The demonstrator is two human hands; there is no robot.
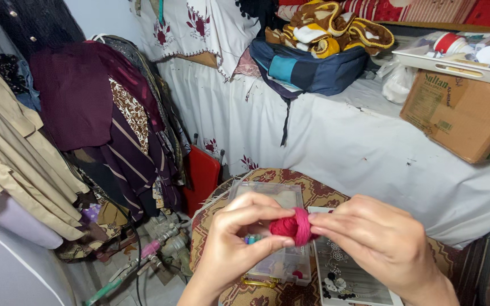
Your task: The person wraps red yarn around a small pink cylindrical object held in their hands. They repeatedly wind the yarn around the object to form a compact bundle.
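Observation:
A small ball of pink-red yarn (291,226) is pinched between both hands, just above a small table. My left hand (233,243) grips it from the left with thumb and fingertips. Across from it, my right hand (378,241) holds the right side, where a loop of yarn wraps around the ball. Under the hands lies a clear plastic compartment box (282,195) with small coloured bits inside. A white tray (347,280) with dark beads and patterned items sits to the right of the box.
The small table has a patterned brown cloth (319,190). Behind it a white-draped surface (370,136) carries a blue backpack (307,68), a cardboard box (466,113) and folded fabric (327,28). Hanging clothes (86,113) fill the left side. A red object (202,175) and metal parts (165,238) stand on the floor.

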